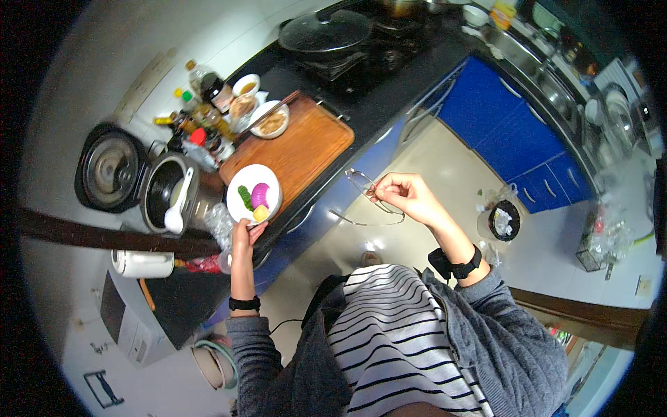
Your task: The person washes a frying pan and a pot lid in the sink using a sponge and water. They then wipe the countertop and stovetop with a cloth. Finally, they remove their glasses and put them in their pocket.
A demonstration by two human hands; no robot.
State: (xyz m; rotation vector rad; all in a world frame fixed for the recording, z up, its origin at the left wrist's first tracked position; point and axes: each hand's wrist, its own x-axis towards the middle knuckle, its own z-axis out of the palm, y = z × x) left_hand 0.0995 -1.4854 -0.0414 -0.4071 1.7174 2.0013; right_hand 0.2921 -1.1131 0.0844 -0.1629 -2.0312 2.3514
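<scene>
My left hand [243, 238] grips the near rim of a white plate [238, 175] by the counter's front edge. On the plate lie a piece of purple onion [260, 194], a green vegetable piece [244, 198] and a small yellow chunk [260, 214]. Over the floor, away from the counter, my right hand [411, 198] pinches a pair of thin-framed eyeglasses [354, 174] between thumb and fingers. Just beyond the plate is a wooden cutting board [313, 142], with chopsticks [276, 111] at its far left, across a white bowl [270, 124] of food.
Bottles [208, 87] crowd the wall side. A rice cooker [163, 187] stands with its lid raised and a white ladle [180, 201] in it. Farther off are a lidded pan [325, 31] on the stove and a sink [511, 48]. A bin [504, 220] stands on the floor at right.
</scene>
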